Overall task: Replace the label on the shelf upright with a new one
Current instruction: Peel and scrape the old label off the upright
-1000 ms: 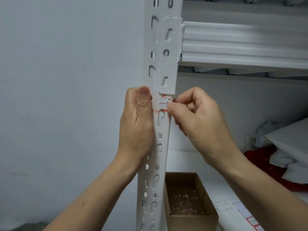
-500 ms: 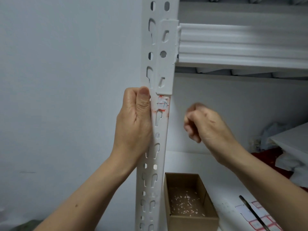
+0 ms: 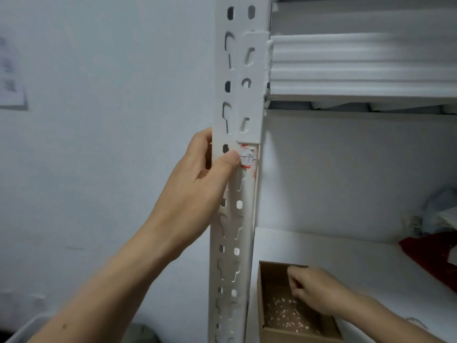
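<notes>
While the left hand grips the upright, fingers hooked behind its left edge, we see that its thumb has shifted. Half a second ago the thumb pointed up along the post, and now its tip lies across the front face, touching the left edge of the label. The label, white with red bands and torn at its edges, remains stuck on the upright just under the end plate of the beam.

The bigger change is the right hand. Before, it hung in the air beside the upright at label height; now it has dropped to the cardboard box, which stands at the front left corner of the shelf, just beside the upright. Its fingers are curled and bunched together over the box's open top, above the paper scraps on the bottom. We cannot tell whether they pinch anything. A red cloth lies toward the shelf's right edge.
</notes>
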